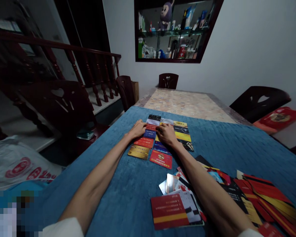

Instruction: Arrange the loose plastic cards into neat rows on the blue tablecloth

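Note:
Several plastic cards lie in neat columns on a blue cloth (pixel 128 184). My left hand (pixel 137 129) rests flat on the left column, fingers touching a red card (pixel 151 126) near the top. My right hand (pixel 166 134) lies flat on the middle column, partly covering a dark blue card (pixel 160 147). A gold card (pixel 138 151) and a red card (pixel 161 159) sit at the near ends of the columns. A yellow card (pixel 183 136) lies in the right column. Neither hand grips anything.
A loose heap of cards and red envelopes (pixel 259 194) sits at the near right, partly under my right forearm. A red-and-yellow card (pixel 169 211) lies nearest me. Beyond the cloth is a marble tabletop (pixel 187 103), with dark wooden chairs (pixel 260 100) around it.

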A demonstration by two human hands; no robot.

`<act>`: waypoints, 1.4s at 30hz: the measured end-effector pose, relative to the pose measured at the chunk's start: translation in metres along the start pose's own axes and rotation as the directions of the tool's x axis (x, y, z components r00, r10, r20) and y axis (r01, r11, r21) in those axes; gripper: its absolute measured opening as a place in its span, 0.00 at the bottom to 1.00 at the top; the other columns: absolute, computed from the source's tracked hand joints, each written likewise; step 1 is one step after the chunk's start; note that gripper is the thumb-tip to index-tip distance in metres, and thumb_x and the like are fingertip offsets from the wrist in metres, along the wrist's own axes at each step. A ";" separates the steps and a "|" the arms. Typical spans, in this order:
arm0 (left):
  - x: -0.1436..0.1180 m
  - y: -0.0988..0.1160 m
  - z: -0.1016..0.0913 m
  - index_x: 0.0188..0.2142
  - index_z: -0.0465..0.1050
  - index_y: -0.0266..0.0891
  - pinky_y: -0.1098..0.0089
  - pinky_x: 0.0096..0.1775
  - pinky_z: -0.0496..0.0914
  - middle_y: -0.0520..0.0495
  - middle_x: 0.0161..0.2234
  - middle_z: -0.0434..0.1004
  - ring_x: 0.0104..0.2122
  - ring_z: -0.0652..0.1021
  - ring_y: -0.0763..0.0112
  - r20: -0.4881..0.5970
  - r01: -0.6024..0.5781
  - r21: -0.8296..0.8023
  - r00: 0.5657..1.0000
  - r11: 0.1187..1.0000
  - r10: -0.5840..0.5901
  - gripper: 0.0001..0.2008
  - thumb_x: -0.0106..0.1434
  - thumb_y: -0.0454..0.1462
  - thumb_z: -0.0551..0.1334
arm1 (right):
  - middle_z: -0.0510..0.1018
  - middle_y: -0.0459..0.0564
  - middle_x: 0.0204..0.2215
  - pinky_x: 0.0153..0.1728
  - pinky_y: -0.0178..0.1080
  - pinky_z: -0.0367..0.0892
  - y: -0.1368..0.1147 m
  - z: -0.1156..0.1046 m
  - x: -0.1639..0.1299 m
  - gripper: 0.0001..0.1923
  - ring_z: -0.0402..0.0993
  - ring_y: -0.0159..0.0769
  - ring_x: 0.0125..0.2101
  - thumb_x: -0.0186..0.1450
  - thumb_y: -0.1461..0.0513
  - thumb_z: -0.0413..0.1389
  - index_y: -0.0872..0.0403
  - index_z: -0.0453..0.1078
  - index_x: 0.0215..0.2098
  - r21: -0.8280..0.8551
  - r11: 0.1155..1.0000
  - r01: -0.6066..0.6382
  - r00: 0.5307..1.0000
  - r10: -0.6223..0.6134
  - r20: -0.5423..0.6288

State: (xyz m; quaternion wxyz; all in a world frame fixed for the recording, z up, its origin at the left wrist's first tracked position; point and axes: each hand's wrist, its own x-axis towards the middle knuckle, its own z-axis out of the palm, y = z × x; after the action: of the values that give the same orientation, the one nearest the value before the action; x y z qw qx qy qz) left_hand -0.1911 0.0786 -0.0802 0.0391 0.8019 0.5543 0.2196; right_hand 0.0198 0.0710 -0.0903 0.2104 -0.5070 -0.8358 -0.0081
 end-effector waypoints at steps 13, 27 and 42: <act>0.002 -0.001 0.004 0.42 0.81 0.37 0.63 0.48 0.69 0.41 0.38 0.75 0.41 0.75 0.61 -0.031 0.021 0.043 0.999 0.999 -0.019 0.17 0.65 0.33 0.53 | 0.76 0.54 0.51 0.46 0.46 0.57 -0.004 -0.009 0.001 0.19 0.61 0.49 0.52 0.72 0.60 0.47 0.43 0.75 0.55 -0.017 1.000 0.013 0.996 -0.011 0.085; 0.006 -0.006 0.003 0.47 0.79 0.37 0.62 0.49 0.70 0.41 0.40 0.74 0.42 0.74 0.60 -0.063 -0.001 0.033 0.998 0.999 0.003 0.17 0.66 0.35 0.52 | 0.74 0.57 0.54 0.48 0.48 0.60 -0.011 -0.021 0.003 0.21 0.61 0.50 0.53 0.71 0.60 0.48 0.49 0.71 0.59 -0.005 1.000 -0.004 0.999 0.004 0.032; 0.010 0.032 -0.024 0.40 0.79 0.35 0.62 0.47 0.70 0.41 0.37 0.73 0.41 0.74 0.60 -0.233 -0.153 0.126 0.956 0.980 0.179 0.15 0.61 0.31 0.54 | 0.80 0.45 0.29 0.36 0.32 0.64 -0.008 -0.063 0.030 0.12 0.73 0.30 0.31 0.68 0.63 0.51 0.56 0.78 0.36 0.608 0.790 0.075 0.946 0.136 -0.294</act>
State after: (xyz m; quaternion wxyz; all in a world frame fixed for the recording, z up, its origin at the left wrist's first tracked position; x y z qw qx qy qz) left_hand -0.1702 0.0710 -0.0454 -0.0905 0.8136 0.4964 0.2889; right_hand 0.0221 0.0783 -0.0204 0.4968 -0.4168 -0.7388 0.1835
